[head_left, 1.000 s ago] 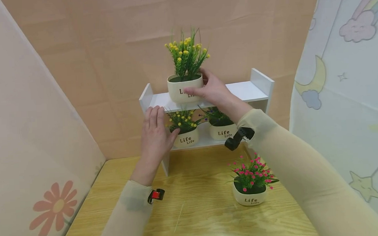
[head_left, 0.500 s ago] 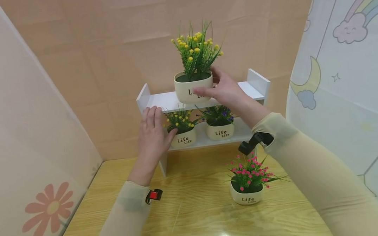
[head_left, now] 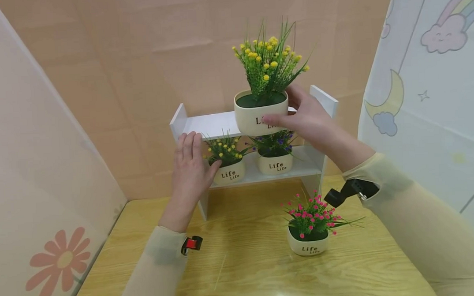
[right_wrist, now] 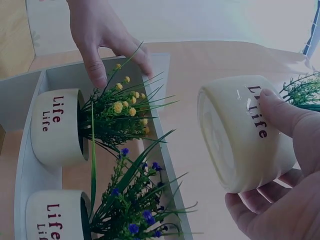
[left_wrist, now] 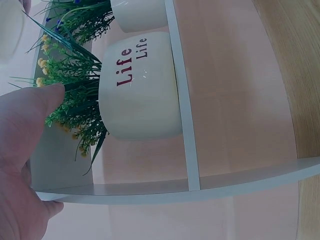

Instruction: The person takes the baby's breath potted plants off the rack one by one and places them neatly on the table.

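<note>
My right hand (head_left: 313, 118) grips a cream "Life" flowerpot (head_left: 245, 121) with yellow flowers, thumb across the lettering and fingers behind. In the right wrist view this flowerpot (right_wrist: 235, 135) shows its underside, apart from the shelf board. My left hand (head_left: 192, 172) rests on the upper left corner of the white shelf (head_left: 212, 122), thumb stretched toward a smaller-flowered yellow potted plant (head_left: 228, 172) on the lower board. Right of that plant stands a pot with purple flowers (head_left: 275, 164). In the left wrist view my left hand (left_wrist: 20, 135) meets the shelf's side panel.
A potted plant with pink flowers (head_left: 308, 244) stands on the wooden table (head_left: 242, 262), in front of the shelf's right leg. A peach cloth (head_left: 138, 59) hangs behind; patterned cloths (head_left: 431, 148) close off both sides.
My right hand has carried the held flowerpot rightward and toward me, off the upper board's left part. My left hand stays on the shelf corner.
</note>
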The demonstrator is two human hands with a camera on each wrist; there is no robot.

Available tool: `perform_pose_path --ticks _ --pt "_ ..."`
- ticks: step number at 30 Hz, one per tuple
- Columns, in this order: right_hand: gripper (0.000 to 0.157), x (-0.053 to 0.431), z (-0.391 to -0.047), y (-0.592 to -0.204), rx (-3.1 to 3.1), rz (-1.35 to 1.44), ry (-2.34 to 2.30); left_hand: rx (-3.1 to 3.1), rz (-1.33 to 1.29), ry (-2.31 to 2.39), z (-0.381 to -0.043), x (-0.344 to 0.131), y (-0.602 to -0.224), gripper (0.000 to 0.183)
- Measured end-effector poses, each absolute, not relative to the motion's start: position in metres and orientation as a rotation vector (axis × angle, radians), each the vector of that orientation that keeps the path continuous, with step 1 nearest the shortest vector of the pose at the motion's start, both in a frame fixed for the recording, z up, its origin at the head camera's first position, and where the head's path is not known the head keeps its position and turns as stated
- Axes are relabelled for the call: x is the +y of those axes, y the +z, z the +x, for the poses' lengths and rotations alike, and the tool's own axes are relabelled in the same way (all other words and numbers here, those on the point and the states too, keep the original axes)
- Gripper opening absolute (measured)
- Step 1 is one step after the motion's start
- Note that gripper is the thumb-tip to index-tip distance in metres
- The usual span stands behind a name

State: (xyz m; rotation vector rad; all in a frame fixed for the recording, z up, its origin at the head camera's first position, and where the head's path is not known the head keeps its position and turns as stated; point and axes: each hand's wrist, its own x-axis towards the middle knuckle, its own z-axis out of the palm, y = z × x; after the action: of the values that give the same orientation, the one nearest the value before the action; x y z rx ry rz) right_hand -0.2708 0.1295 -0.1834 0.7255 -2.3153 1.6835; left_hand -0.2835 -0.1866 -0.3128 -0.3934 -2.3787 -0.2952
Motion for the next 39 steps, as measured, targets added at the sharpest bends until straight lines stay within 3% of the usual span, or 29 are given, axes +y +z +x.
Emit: perform_pose_path --ticks 20,39 --pt "0.081 0.185 -0.214 -0.217 -2.461 0.556 1.661 -2.392 -0.396 -0.279 -0.279 -0.185 -0.311 0.099" --pt "0.081 0.238 -0.185 -0.265 -2.487 0.463 1.512 -2.371 -0.407 -0.260 -0.278 -0.182 -0.313 0.099"
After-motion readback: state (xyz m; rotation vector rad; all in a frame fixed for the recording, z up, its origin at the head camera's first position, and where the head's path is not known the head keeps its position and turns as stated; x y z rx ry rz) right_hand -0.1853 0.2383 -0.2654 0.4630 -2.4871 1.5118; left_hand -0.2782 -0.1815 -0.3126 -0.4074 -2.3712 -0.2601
